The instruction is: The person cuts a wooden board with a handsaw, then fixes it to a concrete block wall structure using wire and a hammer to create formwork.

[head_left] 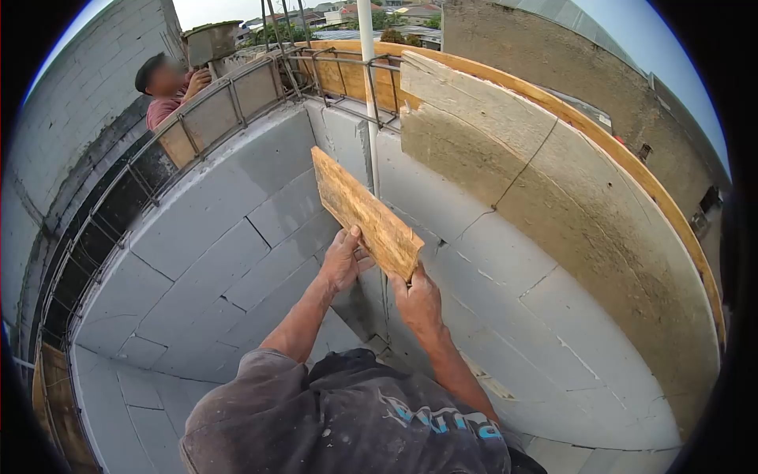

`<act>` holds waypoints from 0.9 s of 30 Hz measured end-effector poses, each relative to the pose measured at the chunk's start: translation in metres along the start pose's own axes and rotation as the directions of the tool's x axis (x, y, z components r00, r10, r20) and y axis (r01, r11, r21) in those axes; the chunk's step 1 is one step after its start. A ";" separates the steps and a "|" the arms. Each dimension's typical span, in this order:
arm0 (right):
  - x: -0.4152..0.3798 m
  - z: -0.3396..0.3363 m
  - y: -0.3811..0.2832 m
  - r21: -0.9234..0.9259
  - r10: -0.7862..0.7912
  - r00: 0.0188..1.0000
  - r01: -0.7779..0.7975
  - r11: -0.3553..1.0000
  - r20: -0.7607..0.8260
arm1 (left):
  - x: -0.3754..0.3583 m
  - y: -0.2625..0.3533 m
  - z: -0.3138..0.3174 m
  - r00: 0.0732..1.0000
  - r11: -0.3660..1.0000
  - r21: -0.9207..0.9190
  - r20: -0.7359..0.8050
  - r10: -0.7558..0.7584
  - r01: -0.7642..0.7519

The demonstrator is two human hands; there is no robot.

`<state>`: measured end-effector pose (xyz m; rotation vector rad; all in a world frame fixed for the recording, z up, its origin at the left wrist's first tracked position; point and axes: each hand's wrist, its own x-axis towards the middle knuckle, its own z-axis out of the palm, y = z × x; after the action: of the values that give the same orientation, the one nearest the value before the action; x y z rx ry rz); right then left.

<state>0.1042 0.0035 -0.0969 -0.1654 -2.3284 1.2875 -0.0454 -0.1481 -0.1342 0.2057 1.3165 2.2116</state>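
A short wooden board (367, 217) with a rough, worn face is held up in front of the block wall corner, tilted from upper left to lower right. My left hand (345, 259) grips its lower edge near the middle, with the thumb on the face. At the board's lower right end, my right hand (417, 299) is closed on the corner, its fingers partly hidden behind the wood. A white vertical pipe (368, 79) runs down the corner behind the board.
Grey block walls (213, 261) meet at the corner. Steel rebar cages (134, 178) line the left wall top. A large formwork panel (537, 174) with a hanging wire covers the right wall top. Beyond the left wall, a person (170, 87) in a cap has a hand near a bucket (212, 43).
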 end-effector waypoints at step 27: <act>-0.190 0.039 0.178 -0.165 0.793 0.577 -0.817 0.553 -0.199 | -0.008 -0.212 -0.072 0.501 0.173 0.793 -0.184 -0.846 0.584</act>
<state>0.2331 0.0107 -0.3265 -1.5223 -2.3567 1.2830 0.0131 -0.1292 -0.3498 0.1556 1.6378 0.6002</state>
